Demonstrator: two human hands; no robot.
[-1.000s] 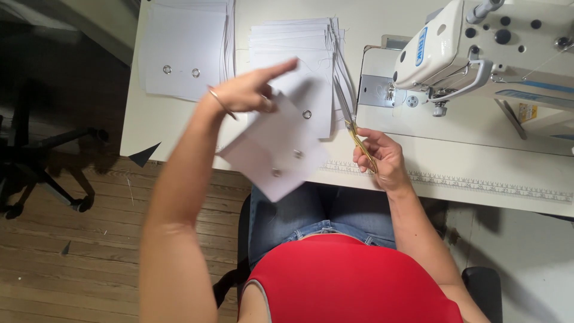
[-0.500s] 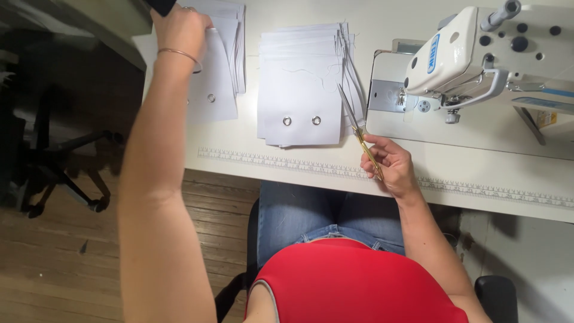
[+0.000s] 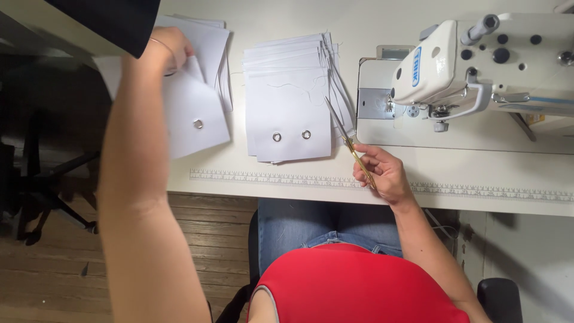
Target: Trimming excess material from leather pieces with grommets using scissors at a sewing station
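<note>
My left hand [image 3: 170, 46] reaches far left and rests on a pile of white fabric pieces [image 3: 197, 113] with a metal eyelet, its fingers touching the top piece. My right hand [image 3: 382, 173] lies near the table's front edge and grips gold-handled scissors [image 3: 347, 140], blades pointing up toward a second stack of white pieces [image 3: 290, 98] with two eyelets. That stack lies in the middle of the table, between my two hands.
A white sewing machine [image 3: 478, 66] stands at the right on the white table [image 3: 466, 161]. A ruler strip [image 3: 269, 178] runs along the front edge. A dark object [image 3: 113, 21] hangs at the top left. A black chair base [image 3: 36, 197] stands on the wooden floor.
My left hand carried a white piece from the middle stack over to the left pile and now rests on it. The right hand kept the scissors in about the same place.
</note>
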